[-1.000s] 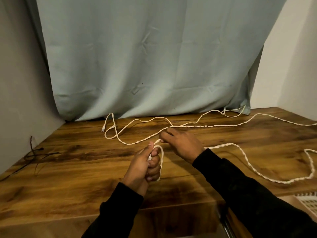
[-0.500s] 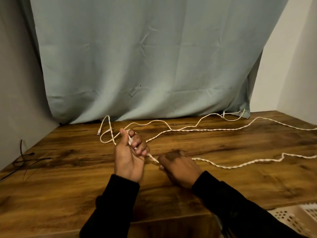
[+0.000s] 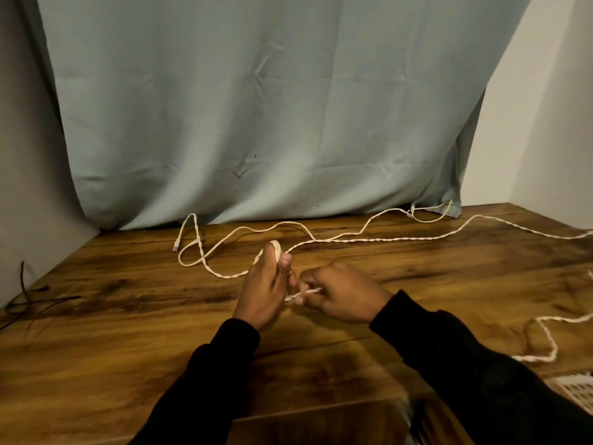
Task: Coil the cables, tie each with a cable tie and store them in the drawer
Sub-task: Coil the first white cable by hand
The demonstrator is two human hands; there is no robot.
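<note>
A long white twisted cable (image 3: pixel 378 239) sprawls over the wooden table (image 3: pixel 128 332), running from a plug end at the back left to the right edge and looping back at the lower right. My left hand (image 3: pixel 264 289) stands upright with a turn of the cable wrapped over its fingers. Just to its right, my right hand (image 3: pixel 341 295) is closed on the cable, a short stretch running between the two hands. Thin black cable ties (image 3: pixel 29 300) lie at the table's far left.
A pale blue curtain (image 3: pixel 256 123) hangs behind the table. A white perforated basket (image 3: pixel 577 390) shows at the lower right corner. Walls close in on the left and right sides.
My right hand has come up beside the left hand, laying cable around it. The slack on the right has been pulled in and now lies in a loop at the lower right.
</note>
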